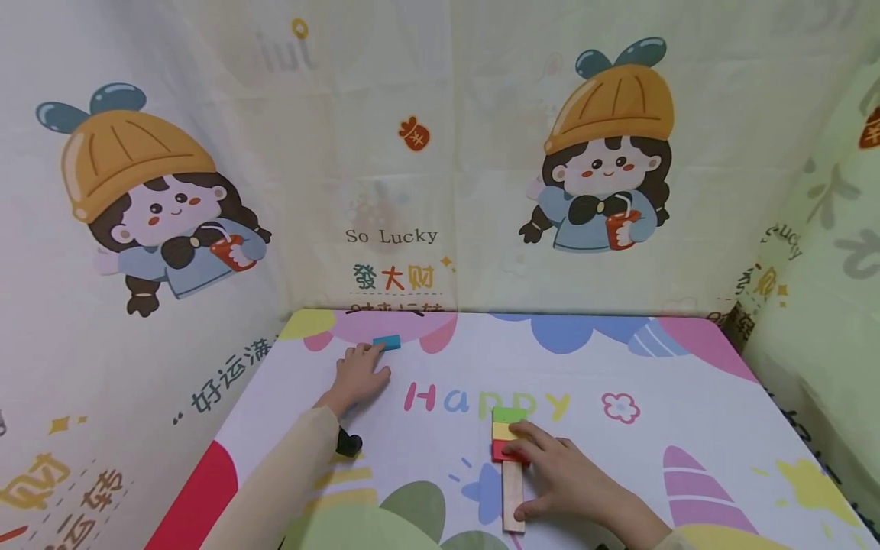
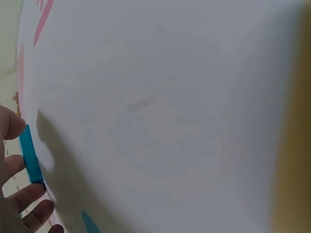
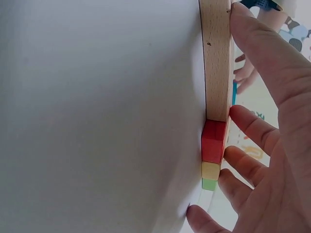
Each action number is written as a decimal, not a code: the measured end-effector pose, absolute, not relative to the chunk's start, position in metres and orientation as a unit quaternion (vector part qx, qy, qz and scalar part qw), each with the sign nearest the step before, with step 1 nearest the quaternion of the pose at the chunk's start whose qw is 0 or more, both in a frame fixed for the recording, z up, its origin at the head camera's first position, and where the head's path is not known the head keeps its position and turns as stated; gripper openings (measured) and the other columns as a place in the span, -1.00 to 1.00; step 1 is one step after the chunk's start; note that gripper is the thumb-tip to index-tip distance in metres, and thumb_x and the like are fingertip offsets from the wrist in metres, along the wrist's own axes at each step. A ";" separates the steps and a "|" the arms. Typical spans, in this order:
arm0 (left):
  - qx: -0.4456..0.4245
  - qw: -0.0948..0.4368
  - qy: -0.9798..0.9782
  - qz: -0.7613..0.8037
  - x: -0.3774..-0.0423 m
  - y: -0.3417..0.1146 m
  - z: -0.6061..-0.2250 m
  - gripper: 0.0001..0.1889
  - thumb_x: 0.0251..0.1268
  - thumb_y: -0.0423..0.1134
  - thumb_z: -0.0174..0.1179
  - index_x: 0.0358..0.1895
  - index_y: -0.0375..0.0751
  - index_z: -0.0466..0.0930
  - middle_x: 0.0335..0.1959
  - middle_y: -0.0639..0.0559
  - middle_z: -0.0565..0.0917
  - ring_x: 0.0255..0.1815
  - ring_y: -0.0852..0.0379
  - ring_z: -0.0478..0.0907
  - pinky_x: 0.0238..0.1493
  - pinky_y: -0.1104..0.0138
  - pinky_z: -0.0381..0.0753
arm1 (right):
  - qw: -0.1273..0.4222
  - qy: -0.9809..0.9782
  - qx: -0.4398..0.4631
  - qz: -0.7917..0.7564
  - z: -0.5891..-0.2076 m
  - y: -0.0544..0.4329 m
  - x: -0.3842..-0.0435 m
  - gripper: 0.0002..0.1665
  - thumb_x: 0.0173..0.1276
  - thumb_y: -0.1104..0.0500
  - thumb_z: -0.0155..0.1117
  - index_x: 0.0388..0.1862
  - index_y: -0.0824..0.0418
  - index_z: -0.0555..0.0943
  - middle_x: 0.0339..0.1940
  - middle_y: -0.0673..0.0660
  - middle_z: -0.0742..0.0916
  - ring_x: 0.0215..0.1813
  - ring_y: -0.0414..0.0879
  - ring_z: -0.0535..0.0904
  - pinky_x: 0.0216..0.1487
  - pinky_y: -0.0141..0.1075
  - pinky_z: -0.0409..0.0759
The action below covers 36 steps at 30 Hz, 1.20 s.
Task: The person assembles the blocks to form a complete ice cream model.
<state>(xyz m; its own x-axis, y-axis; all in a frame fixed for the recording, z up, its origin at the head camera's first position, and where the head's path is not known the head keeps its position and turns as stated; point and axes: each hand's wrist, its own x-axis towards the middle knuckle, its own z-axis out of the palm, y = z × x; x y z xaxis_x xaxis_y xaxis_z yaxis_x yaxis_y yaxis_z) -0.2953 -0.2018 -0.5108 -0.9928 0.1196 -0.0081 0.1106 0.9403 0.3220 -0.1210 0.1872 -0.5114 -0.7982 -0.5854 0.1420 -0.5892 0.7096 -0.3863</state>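
Near the table's far left, a blue block [image 1: 389,342] lies on the tabletop, seen also in the left wrist view as a blue strip [image 2: 31,154]. Fingertips of my left hand [image 1: 357,376] touch its left end, while the thumb sits apart from it. Right of centre, green [image 1: 509,415], yellow [image 1: 505,431] and red [image 1: 505,451] blocks lie in a row, and a plain wooden strip [image 1: 512,489] runs from the red one toward me. My right hand [image 1: 567,477] rests along them, fingertips at the red and yellow blocks, thumb by the strip's near end.
The white tabletop [image 1: 440,431] carries printed shapes and the word Happy. Printed cloth walls [image 1: 481,191] stand behind it and at both sides. A dark wrist device [image 1: 349,443] shows at my left cuff.
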 end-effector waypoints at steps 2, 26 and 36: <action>0.069 0.010 0.985 0.160 -0.294 -0.198 -0.512 -0.32 0.41 0.00 0.14 0.54 -0.16 0.34 0.40 -0.33 0.42 0.40 -0.34 0.29 0.33 -0.32 0.32 | 0.005 -0.925 0.317 0.211 -0.512 0.188 -0.121 0.02 -0.06 -0.62 0.41 0.29 -0.11 0.55 0.45 0.07 0.49 0.35 0.01 0.54 0.10 0.16 0.52; 0.149 0.016 0.970 0.193 -0.274 -0.148 -0.508 -0.39 0.38 0.01 0.17 0.48 -0.03 0.49 0.32 -0.20 0.51 0.31 -0.19 0.35 0.24 -0.19 0.41 | -0.011 -0.928 0.303 0.217 -0.510 0.188 -0.121 0.03 -0.06 -0.62 0.42 0.32 -0.13 0.54 0.48 0.07 0.47 0.41 0.06 0.50 0.16 0.23 0.50; 0.173 0.020 0.961 0.216 -0.269 -0.131 -0.515 -0.42 0.38 0.03 0.20 0.45 0.01 0.53 0.30 -0.14 0.52 0.29 -0.14 0.36 0.23 -0.12 0.39 | -0.038 -0.930 0.288 0.223 -0.510 0.186 -0.122 0.01 -0.05 -0.60 0.44 0.34 -0.18 0.53 0.51 0.08 0.46 0.45 0.09 0.46 0.24 0.27 0.46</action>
